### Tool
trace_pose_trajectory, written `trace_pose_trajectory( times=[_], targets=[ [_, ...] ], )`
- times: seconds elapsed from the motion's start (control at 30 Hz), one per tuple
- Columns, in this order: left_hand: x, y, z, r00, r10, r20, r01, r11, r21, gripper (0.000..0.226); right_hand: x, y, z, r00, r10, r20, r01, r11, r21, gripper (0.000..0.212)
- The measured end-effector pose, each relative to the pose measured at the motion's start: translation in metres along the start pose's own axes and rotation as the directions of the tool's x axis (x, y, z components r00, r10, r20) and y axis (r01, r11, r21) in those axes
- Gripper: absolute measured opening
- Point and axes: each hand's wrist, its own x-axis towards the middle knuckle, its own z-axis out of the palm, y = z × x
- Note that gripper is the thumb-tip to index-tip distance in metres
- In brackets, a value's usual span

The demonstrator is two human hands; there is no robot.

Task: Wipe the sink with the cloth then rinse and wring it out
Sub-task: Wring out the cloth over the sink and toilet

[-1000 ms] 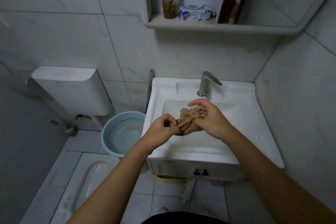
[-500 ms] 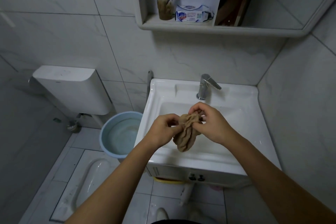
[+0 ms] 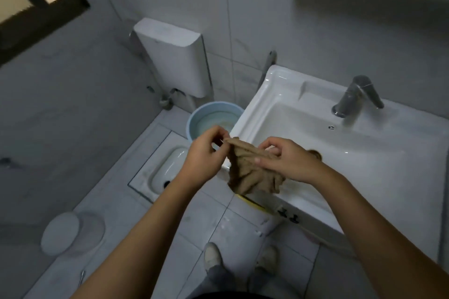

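Over the front left corner of the sink (image 3: 274,90), you hold the brown cloth (image 3: 252,173) in the air, your left hand (image 3: 206,155) pinching its top edge and your right hand (image 3: 286,160) closed on the bunched upper part. It hangs limp and crumpled, soft and probably damp, so take it by both ends, not the loose lower folds, to twist it

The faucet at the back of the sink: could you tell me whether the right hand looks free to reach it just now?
Probably not at once: the right hand is pinching the brown cloth together with the left hand. Nothing stands between it and the faucet.
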Motion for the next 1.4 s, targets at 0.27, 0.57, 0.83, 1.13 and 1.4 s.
trace_pose_trajectory(
  times=[0.27,0.57,0.83,1.13,1.4],
  targets=[
    [-0.085,-0.068,-0.078,0.925,-0.271,-0.267,0.232,0.958,-0.168,0.010,0.007,-0.050,0.094,0.985,-0.131,0.114,0.158,0.950,-0.270,0.020],
    [-0.311,-0.237,-0.134,0.588,-0.808,0.017,0.713,0.509,-0.482,0.027,-0.004,0.002,0.245,0.986,0.023,0.163,0.033,0.941,-0.337,0.009],
    [-0.433,-0.305,-0.160,0.287,-0.957,-0.039,0.631,0.219,-0.744,0.029,-0.025,0.047,0.308,0.965,0.208,0.158,-0.108,0.870,-0.482,0.027],
    [-0.440,-0.335,-0.198,0.124,-0.986,-0.113,0.510,0.161,-0.845,0.025,0.066,-0.013,0.398,0.917,0.159,0.365,0.086,0.816,-0.571,0.017],
    [-0.457,-0.353,-0.222,-0.119,-0.989,-0.091,0.370,0.040,-0.928,0.027,0.156,-0.136,0.510,0.780,-0.021,0.625,0.390,0.797,-0.461,0.017]
  ],
)
